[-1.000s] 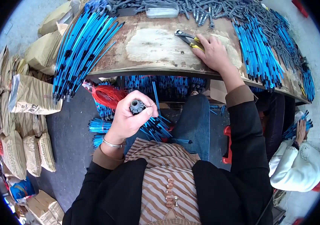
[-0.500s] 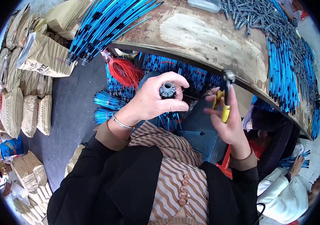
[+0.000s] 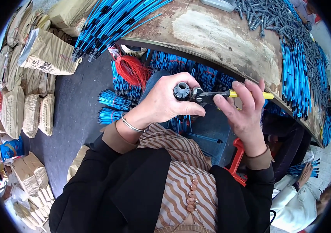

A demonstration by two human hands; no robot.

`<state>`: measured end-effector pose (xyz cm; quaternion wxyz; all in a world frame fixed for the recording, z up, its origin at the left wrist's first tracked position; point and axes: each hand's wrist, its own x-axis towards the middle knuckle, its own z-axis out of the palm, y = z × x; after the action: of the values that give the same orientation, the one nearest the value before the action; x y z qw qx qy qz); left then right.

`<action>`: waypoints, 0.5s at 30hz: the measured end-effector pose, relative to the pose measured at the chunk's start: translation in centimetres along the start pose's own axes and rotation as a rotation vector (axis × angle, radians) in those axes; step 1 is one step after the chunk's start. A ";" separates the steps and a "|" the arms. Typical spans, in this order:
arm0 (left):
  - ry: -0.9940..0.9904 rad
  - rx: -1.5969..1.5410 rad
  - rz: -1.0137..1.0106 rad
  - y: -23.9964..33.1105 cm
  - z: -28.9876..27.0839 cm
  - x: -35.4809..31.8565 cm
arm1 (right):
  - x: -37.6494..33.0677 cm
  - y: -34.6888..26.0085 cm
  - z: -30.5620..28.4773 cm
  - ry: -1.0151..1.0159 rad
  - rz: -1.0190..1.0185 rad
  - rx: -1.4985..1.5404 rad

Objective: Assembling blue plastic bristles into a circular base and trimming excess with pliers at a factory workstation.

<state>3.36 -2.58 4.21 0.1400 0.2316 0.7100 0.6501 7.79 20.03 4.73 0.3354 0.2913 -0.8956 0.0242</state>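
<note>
My left hand (image 3: 163, 99) curls its fingers and thumb around a ribbed grey plastic fitting (image 3: 181, 91) with a round hole in its top. In my right hand (image 3: 247, 110) is a pair of pliers (image 3: 219, 94) with yellow-and-black grips. Its metal head meets the right side of the fitting, between my left thumb and fingers. Whether the jaws are clamped on anything is hidden there. Below my left hand, blue rods with black ends (image 3: 181, 123) show, partly covered by the hand.
A worn wooden table (image 3: 208, 29) spans the far side, bearing blue rods (image 3: 295, 77) and a heap of grey pieces (image 3: 264, 17). Beneath it hang red strings (image 3: 130, 70). Packed sacks (image 3: 47, 58) line the left. A co-worker's hand (image 3: 306, 173) touches blue rods at right.
The pliers have swung from upright to lying sideways, and my right hand has brought their head against the fitting. My left hand has shifted slightly right, still holding it.
</note>
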 end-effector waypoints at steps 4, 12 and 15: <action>-0.042 0.015 -0.092 0.6 -0.2 0.0 | 0.5 -0.4 -0.2 -0.005 -0.006 -0.036; 0.013 -0.007 -0.007 0.5 0.0 -0.1 | 0.9 -1.5 -3.6 -0.279 0.156 0.229; -0.036 -0.016 -0.003 1.1 -0.2 -0.8 | 0.0 0.1 -3.9 -0.688 0.325 0.682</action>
<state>4.10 -3.10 5.20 0.1558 0.2410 0.7025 0.6513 10.06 21.03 7.74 -0.1009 0.2321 -0.9291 0.2697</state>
